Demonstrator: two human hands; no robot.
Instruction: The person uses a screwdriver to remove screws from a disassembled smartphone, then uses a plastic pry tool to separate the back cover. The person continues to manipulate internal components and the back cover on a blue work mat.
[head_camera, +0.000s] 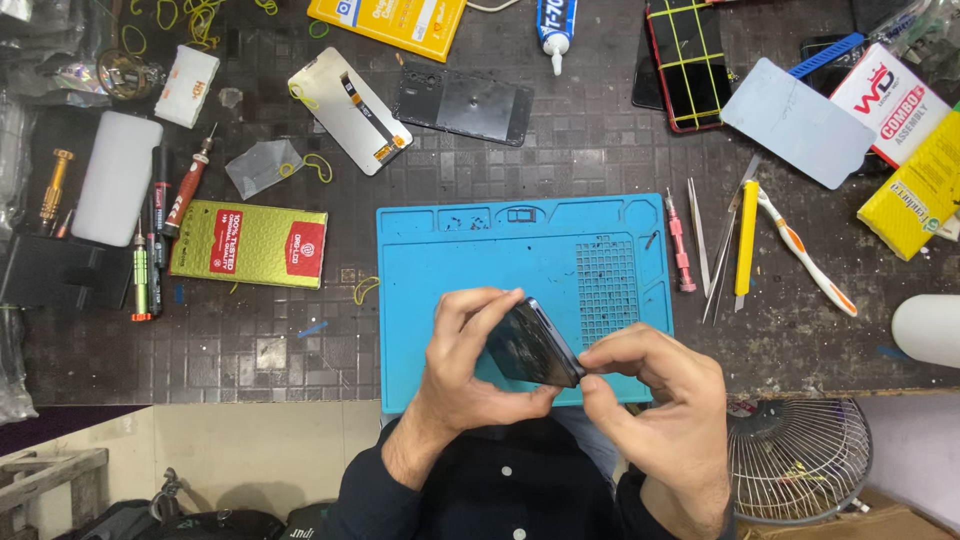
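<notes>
A dark smartphone (530, 345) is held tilted on edge over the near rim of a blue silicone work mat (500, 250). My left hand (465, 360) grips it from the left, fingers curled over its top edge and thumb under it. Pinching the phone's lower right corner between thumb and forefinger is my right hand (660, 395). Both dark sleeves show at the bottom of the view.
Tweezers, a pink screwdriver (681, 245), a yellow tool and a toothbrush (805, 255) lie right of the mat. Behind it lie a phone frame (465, 105), a display panel (348, 110) and a glue tube. A green box (250, 243) and screwdrivers sit left; a small fan (795, 455) stands lower right.
</notes>
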